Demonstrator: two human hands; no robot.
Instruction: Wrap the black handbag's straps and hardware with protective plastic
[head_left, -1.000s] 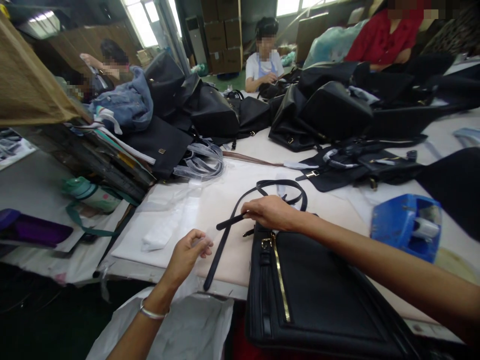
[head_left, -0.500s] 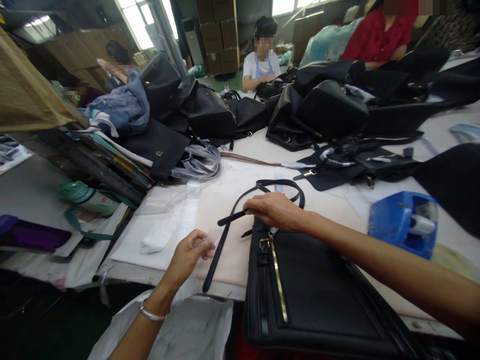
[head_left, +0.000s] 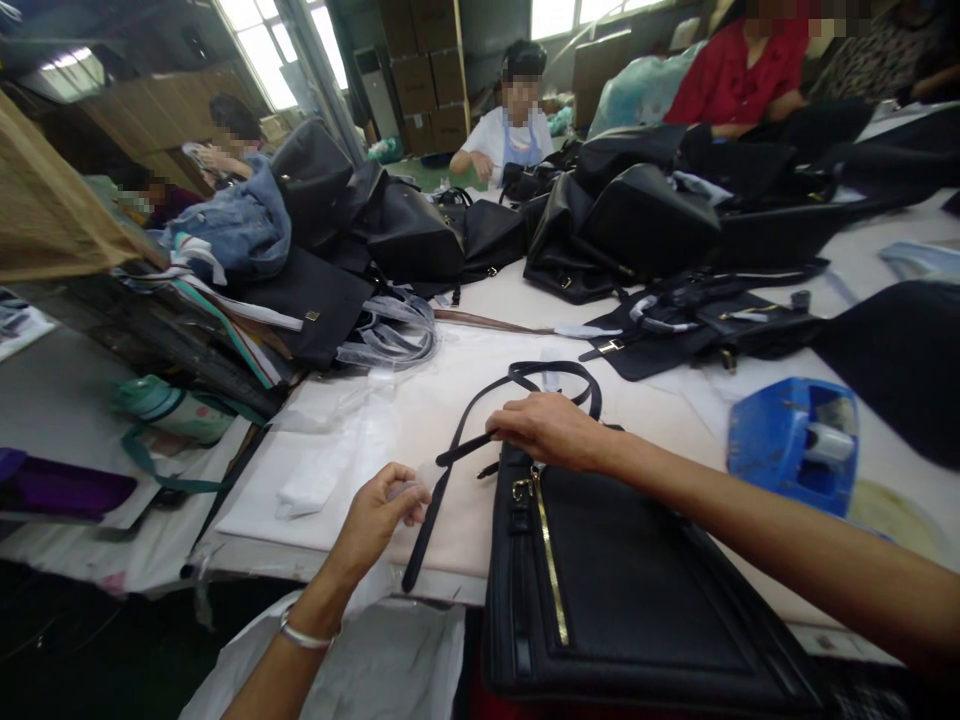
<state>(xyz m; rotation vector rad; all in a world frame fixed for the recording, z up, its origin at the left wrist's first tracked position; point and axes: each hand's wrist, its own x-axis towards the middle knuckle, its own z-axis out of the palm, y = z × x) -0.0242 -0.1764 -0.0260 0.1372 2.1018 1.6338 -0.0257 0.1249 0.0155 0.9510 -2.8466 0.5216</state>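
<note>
My right hand [head_left: 546, 428] pinches a black strap [head_left: 465, 450] near one end, and the tip points left toward my other hand. The rest of the strap loops behind my fingers, and its other end lies at the table's front edge. My left hand [head_left: 386, 510] has thumb and fingers closed on a small piece of clear plastic film [head_left: 426, 476], close to the strap tip. Below my right wrist a black bag [head_left: 637, 570] with a gold zipper lies partly over the table edge. A gold buckle [head_left: 520, 489] sits at its upper left corner.
White plastic wrap [head_left: 307, 485] lies left on the table [head_left: 465, 545]. A blue tape dispenser [head_left: 772, 440] stands right. Many black bags [head_left: 630, 225] are heaped behind. A green bottle [head_left: 169, 405] is at the left, and a white bag [head_left: 397, 660] hangs below the edge. Co-workers sit beyond.
The clear film in my left hand and the strap tip are slightly closer together. The view has shifted a little. A co-worker across the table has moved an arm outward.
</note>
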